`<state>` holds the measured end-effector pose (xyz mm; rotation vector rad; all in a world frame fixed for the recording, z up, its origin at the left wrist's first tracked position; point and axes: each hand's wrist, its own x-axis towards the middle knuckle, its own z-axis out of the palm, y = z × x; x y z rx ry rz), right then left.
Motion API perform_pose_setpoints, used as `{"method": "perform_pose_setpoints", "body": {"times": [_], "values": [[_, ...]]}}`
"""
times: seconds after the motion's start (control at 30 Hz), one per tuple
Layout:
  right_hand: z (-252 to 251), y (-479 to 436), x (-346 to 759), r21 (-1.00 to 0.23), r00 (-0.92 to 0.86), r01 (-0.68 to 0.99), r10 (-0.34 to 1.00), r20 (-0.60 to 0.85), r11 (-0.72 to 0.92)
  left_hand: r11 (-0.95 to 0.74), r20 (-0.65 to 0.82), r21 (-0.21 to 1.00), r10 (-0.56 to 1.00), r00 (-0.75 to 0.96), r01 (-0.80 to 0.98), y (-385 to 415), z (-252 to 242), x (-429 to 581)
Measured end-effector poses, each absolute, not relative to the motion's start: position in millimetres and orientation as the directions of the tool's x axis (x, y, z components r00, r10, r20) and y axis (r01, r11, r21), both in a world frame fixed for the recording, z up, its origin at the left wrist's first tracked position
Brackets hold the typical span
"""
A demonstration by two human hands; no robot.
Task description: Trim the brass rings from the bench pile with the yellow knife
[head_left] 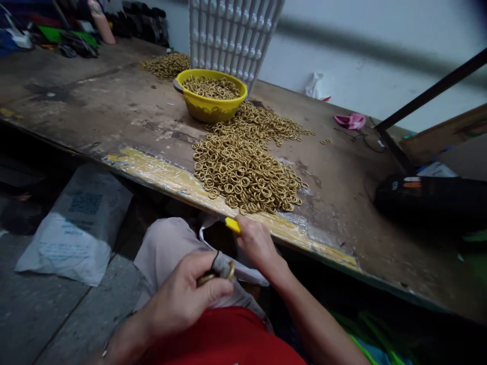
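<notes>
From where I stand, the person sits at the near edge of a brown table (114, 109). The right hand (255, 242) is curled tight around a yellow tool (233, 225), right by that edge. Its dark tip points left, but it is too blurry for me to tell if it is sharp. The left hand (186, 284) is over the lap, its fingers bent around a few gold rings (231, 271); I can't tell how many. A gray wrap (219, 264) covers one finger.

A big heap of rings (247, 170) sits at the middle of the table's near edge, partly on a shiny yellow strip (160, 170). Behind it, toward the far edge, a full yellow bowl (213, 109) stands upright.

I think a bump from the right arm could knock rings off the edge, since the heap is so close. If the left fingers got loose, their rings could drop into the lap. If the tool is sharp and slips, it could cut the left hand.
</notes>
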<state>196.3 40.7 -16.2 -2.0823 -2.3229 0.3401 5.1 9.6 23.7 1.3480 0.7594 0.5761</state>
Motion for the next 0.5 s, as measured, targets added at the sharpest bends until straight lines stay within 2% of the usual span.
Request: {"method": "perform_pose_setpoints", "body": {"times": [0.1, 0.17, 0.33, 0.5], "values": [[-16, 62, 179, -0.178, -0.190, 0.968, 0.981, -0.048, 0.179, 0.432, -0.308, 0.896, 0.776, 0.550, -0.107, 17, 7, 8], [-16, 79, 167, -0.134, -0.194, 0.973, 0.980, -0.029, 0.189, 0.525, -0.381, 0.822, 0.795, 0.471, -0.222, 24, -3, 8], [-19, 105, 153, -0.044, -0.246, 0.969, 0.965, -0.094, 0.242, 0.551, -0.411, 0.754, 0.821, 0.397, -0.358, 35, -11, -1], [-20, 101, 156, -0.066, -0.236, 0.971, 0.965, -0.117, 0.230, 0.575, -0.410, 0.695, 0.810, 0.419, -0.432, 42, -19, -9]]}}
